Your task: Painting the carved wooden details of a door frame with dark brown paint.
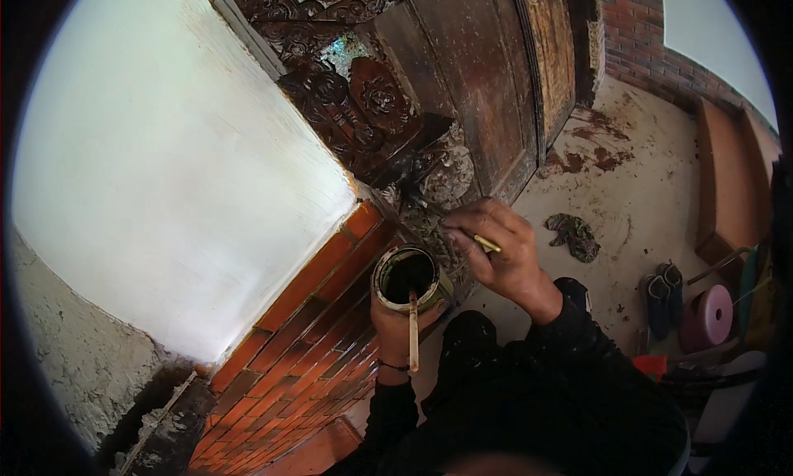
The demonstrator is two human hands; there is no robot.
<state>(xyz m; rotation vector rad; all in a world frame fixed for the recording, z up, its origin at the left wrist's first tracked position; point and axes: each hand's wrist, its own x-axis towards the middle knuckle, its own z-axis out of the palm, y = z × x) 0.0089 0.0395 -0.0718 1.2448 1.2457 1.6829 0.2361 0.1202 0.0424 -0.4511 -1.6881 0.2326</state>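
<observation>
My left hand (395, 334) is wrapped round a paint can (443, 291) and holds it up beside the brick wall. Dark liquid fills part of the can, and a thin wooden stick (414, 344) leans out over its near rim. A thin paintbrush (487, 243) is pinched in my right hand (510, 251), just above and to the right of the can. Its dark tip points up and left to the low part of a carved wooden panel (446, 175); whether the bristles touch it, I cannot tell. The panel's upper carvings (380, 100) look dark and glossy, its lower part paler and dusty.
A white wall (190, 162) edged with orange bricks (306, 298) stands close on the left. Right of the panel is a dark wooden door (487, 80). On the stained floor lie a crumpled dark rag (573, 237), shoes (658, 301) and a pink round object (707, 317).
</observation>
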